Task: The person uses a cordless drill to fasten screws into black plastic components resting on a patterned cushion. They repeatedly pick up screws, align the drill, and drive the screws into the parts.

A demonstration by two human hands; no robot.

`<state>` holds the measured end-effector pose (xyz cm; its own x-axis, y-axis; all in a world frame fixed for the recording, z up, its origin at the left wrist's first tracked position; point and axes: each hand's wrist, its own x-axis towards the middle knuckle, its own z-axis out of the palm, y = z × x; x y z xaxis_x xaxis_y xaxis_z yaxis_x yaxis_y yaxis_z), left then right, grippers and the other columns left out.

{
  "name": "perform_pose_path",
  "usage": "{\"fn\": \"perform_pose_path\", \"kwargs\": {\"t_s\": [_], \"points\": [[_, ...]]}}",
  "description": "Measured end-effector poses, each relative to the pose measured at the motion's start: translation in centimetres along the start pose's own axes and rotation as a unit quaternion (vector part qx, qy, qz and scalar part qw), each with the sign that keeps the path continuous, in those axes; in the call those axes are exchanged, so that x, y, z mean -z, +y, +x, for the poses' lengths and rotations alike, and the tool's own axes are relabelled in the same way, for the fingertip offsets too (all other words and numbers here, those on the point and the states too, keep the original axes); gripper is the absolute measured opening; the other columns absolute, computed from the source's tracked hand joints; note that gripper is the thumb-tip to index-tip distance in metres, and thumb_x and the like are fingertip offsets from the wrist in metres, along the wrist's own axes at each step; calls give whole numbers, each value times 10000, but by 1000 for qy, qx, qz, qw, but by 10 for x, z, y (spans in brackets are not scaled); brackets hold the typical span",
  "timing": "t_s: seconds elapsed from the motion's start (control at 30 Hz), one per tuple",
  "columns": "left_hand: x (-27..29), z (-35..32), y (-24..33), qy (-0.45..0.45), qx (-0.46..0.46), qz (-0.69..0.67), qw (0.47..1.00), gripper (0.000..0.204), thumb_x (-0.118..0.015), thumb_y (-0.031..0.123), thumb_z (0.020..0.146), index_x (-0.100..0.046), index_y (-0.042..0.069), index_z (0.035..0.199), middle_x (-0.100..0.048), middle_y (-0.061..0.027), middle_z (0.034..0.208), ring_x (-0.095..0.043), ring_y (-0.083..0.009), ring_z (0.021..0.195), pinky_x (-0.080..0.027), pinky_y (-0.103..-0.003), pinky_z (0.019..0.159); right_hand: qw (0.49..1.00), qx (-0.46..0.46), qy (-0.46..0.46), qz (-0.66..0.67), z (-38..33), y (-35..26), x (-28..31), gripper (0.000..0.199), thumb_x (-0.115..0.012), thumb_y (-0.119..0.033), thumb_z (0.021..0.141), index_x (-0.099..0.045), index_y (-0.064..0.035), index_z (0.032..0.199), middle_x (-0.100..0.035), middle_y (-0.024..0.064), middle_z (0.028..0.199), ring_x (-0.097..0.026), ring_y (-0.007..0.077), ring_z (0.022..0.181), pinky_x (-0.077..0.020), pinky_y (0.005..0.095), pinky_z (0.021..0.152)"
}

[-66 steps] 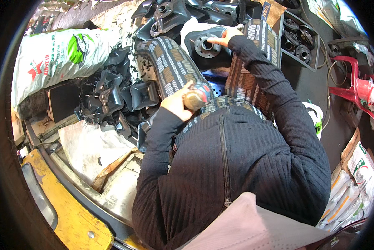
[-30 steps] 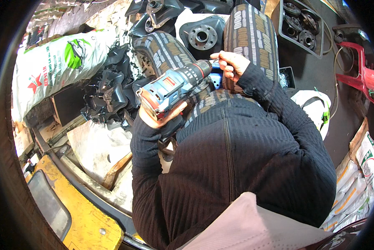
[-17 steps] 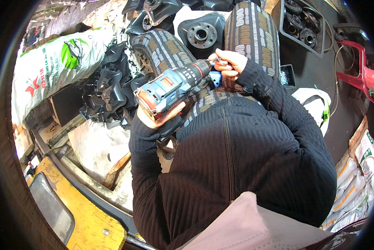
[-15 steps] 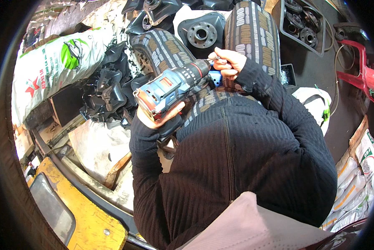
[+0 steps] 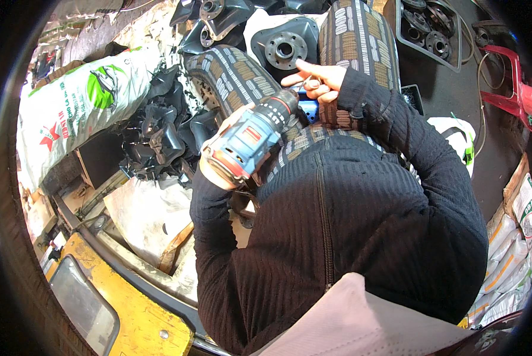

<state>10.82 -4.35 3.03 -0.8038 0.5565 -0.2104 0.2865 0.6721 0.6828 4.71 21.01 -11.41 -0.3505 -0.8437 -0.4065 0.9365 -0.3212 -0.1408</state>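
Left hand (image 5: 227,155) grip around cordless drill (image 5: 251,139); right hand (image 5: 314,80) fingertips at its chuck

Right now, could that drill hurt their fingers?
Maybe. The right hand has its fingers right at the nose of the drill that the left hand holds, so a spin could pinch or nick them. The drill is held over the knees, so a slip might drop it onto the metal hub below.

black ribbed zip-up sweater (image 5: 349,237), long sleeves.
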Motion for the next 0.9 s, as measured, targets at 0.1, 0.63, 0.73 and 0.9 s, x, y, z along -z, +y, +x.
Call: {"fn": "perform_pose_path", "kwargs": {"t_s": [0.1, 0.63, 0.73, 0.9], "points": [[1, -1, -11, 28, -22, 78, 996, 744, -735, 169, 663, -352, 24, 1284, -497, -118, 1213, -516, -249, 1079, -404, -327, 943, 992, 91, 86, 24, -2, 5, 3, 481, -440, -400, 928, -480, -16, 1214, -355, -62, 645, -243, 24, 472, -202, 157, 356], [34, 40, -50, 60, 165, -36, 984, 396, -750, 176, 715, -582, 36, 1045, -628, -74, 954, -605, -197, 847, -482, -337, 750, 900, 135, 409, -66, 69, 22, 30, 371, -645, -421, 795, -473, -107, 699, -312, -30, 533, -279, 81, 407, -214, 258, 374], [39, 42, -51, 61, 205, -246, 945, 291, -698, 135, 756, -581, 26, 999, -638, -67, 847, -585, -143, 645, -473, -272, 581, 901, 134, 404, -88, 75, 19, 36, 357, -611, -409, 825, -568, -57, 786, -381, -12, 535, -371, 91, 449, -284, 286, 413], [35, 42, -62, 82, 205, -310, 925, 213, -655, 117, 783, -583, 32, 965, -639, -68, 782, -531, -111, 513, -424, -240, 470, 904, 168, 378, -109, 65, 23, 30, 339, -618, -378, 829, -615, -40, 857, -462, 7, 578, -399, 87, 464, -303, 256, 420]]}}
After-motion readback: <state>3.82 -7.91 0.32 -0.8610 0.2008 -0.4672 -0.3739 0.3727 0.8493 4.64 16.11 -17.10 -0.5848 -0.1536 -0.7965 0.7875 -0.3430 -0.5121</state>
